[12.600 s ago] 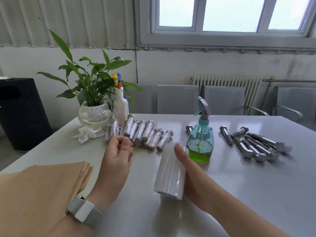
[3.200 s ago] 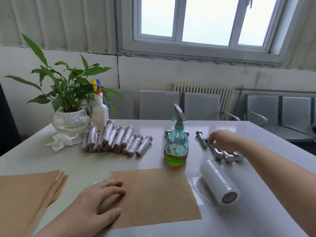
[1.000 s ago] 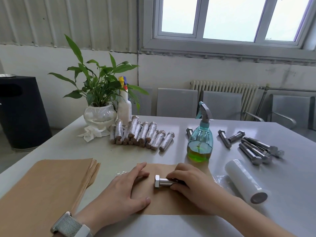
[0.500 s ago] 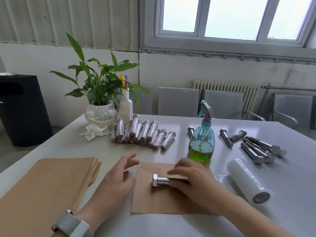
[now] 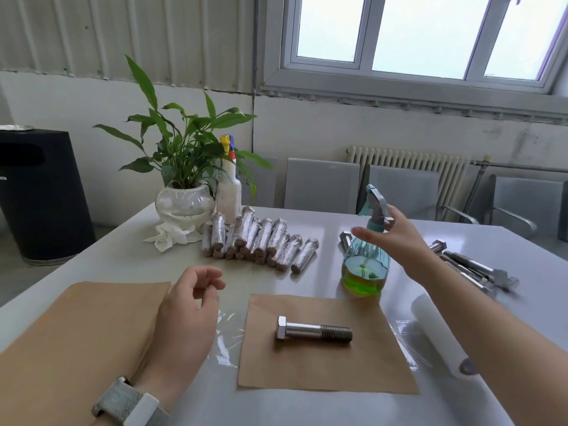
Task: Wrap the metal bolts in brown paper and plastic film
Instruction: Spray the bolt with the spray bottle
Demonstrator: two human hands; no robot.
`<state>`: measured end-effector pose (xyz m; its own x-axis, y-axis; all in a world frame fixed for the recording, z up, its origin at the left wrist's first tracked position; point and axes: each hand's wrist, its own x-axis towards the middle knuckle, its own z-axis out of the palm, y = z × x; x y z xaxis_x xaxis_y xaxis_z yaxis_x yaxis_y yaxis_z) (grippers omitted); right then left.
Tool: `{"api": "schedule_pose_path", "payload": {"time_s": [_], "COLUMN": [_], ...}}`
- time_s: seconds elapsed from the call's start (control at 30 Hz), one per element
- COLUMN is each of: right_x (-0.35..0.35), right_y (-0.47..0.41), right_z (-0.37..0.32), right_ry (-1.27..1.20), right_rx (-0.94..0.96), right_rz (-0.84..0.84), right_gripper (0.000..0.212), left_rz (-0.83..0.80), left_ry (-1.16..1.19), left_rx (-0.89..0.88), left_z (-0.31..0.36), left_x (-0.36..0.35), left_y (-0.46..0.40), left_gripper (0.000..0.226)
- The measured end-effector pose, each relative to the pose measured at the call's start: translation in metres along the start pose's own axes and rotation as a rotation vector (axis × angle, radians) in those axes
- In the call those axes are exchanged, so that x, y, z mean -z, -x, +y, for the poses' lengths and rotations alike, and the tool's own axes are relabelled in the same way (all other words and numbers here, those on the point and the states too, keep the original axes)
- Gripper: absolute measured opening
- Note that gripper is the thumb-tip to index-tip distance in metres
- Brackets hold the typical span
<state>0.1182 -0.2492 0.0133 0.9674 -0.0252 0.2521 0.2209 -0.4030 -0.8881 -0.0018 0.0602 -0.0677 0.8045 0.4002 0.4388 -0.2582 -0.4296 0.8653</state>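
One metal bolt (image 5: 313,331) lies alone on a brown paper sheet (image 5: 325,361), head to the left. The sheet rests on a piece of clear plastic film (image 5: 229,336). My left hand (image 5: 184,315) hovers left of the sheet, fingers loosely curled, holding nothing. My right hand (image 5: 390,238) is spread beside the blue spray bottle (image 5: 365,259), behind its neck, fingers straight. The white film roll (image 5: 436,330) lies at the right, partly hidden by my right forearm. Bare bolts (image 5: 473,267) lie far right. Several wrapped bolts (image 5: 261,241) sit in a row at the back.
A stack of brown paper (image 5: 76,339) lies at the near left. A potted plant (image 5: 184,198), a white spray bottle (image 5: 229,186) and a crumpled tissue (image 5: 169,236) stand at the back left. Chairs (image 5: 321,184) line the table's far edge.
My right hand has let go of the bolt and risen to the blue spray bottle. My left hand has lifted off the paper sheet and drawn back to the left.
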Motion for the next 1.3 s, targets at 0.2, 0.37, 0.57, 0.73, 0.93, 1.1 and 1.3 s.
{"api": "schedule_pose_path", "payload": {"time_s": [0.2,0.37,0.57,0.73,0.93,1.1,1.3], "right_x": [-0.014,-0.02,-0.015,0.014,0.0,-0.017,-0.028], "right_y": [-0.014,-0.015,0.008,0.043,0.108,0.123,0.122], "right_z": [0.003,0.0,-0.042,-0.113,-0.087,-0.076,-0.077], "right_ry": [-0.024,-0.014,-0.091,0.121,0.33,0.439,0.435], "right_rx": [0.01,-0.011,0.101,0.129,-0.372,-0.501,-0.563], "right_rz": [0.11,0.137,0.125,-0.21,-0.727,-0.793,-0.826], "right_gripper": [0.036,0.031,0.03,0.031,0.018,0.024,0.025], "left_rz": [0.036,0.033,0.014,-0.009,-0.038,-0.059,-0.063], "left_ry": [0.017,-0.001,-0.013,-0.038,-0.069,-0.097,-0.074], "left_rx": [-0.002,-0.018,-0.012,-0.03,-0.05,-0.057,-0.024], "left_z": [0.002,0.002,0.0,0.0,0.001,0.001,0.0], "left_x": [0.001,0.001,0.001,0.001,0.001,0.001,0.001], "left_y": [-0.001,0.001,0.002,0.002,0.002,0.003,0.004], "left_gripper": [0.03,0.031,0.028,0.026,0.025,0.028,0.029]}}
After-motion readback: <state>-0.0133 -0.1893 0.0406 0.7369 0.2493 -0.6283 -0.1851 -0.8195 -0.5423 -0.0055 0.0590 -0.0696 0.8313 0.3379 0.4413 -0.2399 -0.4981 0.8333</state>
